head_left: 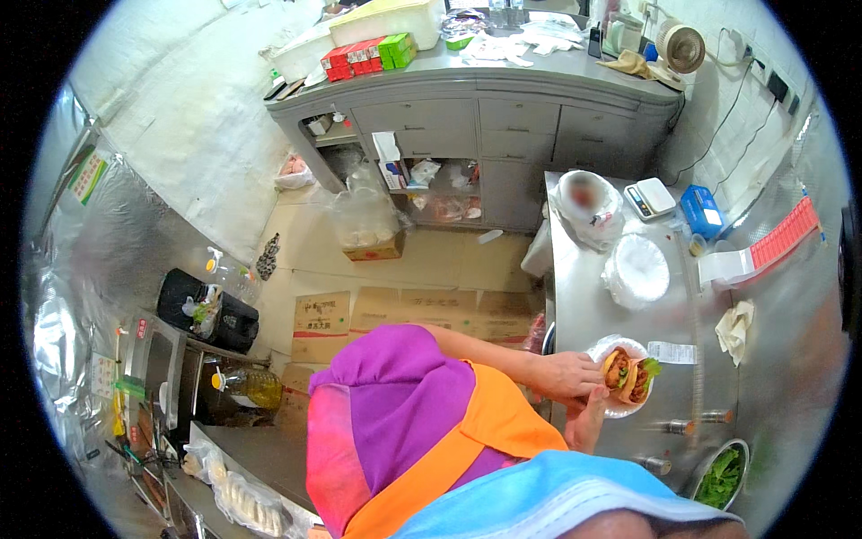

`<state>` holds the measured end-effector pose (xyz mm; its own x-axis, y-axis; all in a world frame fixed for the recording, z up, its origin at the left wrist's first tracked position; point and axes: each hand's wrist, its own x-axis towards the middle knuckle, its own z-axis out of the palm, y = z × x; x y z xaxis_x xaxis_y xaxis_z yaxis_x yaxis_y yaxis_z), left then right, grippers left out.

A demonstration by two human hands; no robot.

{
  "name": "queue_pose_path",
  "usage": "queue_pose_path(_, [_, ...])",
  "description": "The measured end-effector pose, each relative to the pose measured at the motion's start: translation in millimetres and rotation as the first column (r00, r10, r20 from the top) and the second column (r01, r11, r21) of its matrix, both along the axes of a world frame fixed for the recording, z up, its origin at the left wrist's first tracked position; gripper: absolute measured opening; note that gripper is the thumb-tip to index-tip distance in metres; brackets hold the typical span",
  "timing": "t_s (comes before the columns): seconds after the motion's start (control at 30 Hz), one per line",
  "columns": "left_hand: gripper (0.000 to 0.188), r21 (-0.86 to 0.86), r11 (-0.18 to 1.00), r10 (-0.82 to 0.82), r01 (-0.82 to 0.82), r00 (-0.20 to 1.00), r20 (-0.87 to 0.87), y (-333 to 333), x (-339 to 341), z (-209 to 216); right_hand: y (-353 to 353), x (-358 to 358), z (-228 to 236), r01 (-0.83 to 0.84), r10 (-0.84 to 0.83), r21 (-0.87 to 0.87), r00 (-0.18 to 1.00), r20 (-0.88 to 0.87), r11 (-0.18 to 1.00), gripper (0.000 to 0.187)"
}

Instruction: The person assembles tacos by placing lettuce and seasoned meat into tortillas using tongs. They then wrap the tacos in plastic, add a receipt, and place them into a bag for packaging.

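Observation:
Two filled buns [618, 369] with browned filling and green lettuce sit side by side on a round white foam plate [620, 340] on the steel counter at right. My left hand [566, 374] reaches across from the upper left, its fingers bent together at the near side of the left bun. Just below it, my right hand [588, 420] is at the plate's left rim with its thumb raised along the edge. Its other fingers are partly hidden, and whether they reach under the plate is unclear. A printed paper slip [672, 352] lies right of the plate.
Stacked foam plates [639, 271] in plastic, a bagged container [588, 202], a white scale [649, 198] and a blue box [702, 211] stand farther along the counter [584, 305]. Nearer are shaker jars [678, 428] and a bowl of lettuce [721, 476]. Flattened cardboard [404, 310] covers the floor.

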<state>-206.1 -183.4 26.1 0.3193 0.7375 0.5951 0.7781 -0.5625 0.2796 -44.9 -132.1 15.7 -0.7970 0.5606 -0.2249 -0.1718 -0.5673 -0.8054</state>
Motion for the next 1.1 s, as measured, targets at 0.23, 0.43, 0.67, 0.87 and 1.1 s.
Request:
queue_pose_path(0.23, [0.054,-0.069,0.997,-0.021,0.021,1.000,0.003,-8.3,-3.8,-0.9,-15.5,-12.3,24.1,0.093,-0.094,0.061,0.995,0.019,0.994,0.052])
queue_pose_path(0.43, [0.048,0.028,0.996,-0.080,0.080,0.997,0.018,-7.3,-29.9,4.0,-16.3,-36.6,9.4,0.179,-0.182,-0.043,0.981,-0.070,0.983,0.053])
queue_pose_path(0.67, [0.036,0.118,0.989,-0.084,0.086,0.996,-0.023,-18.9,-80.1,-3.6,-25.0,-83.6,-9.8,0.191,-0.208,-0.130,0.969,-0.134,0.973,0.042])
queue_pose_path(0.87, [0.032,0.048,0.985,-0.171,0.166,0.975,0.139,-49.6,-125.1,-0.6,-49.3,-113.5,5.0,0.227,-0.224,-0.102,0.974,0.039,0.968,0.035])
queue_pose_path(1.1, [0.034,-0.185,0.976,-0.060,0.114,0.961,0.271,-50.2,-146.7,-60.1,-75.6,-64.2,8.7,0.347,-0.394,0.211,0.884,0.253,0.914,0.032])
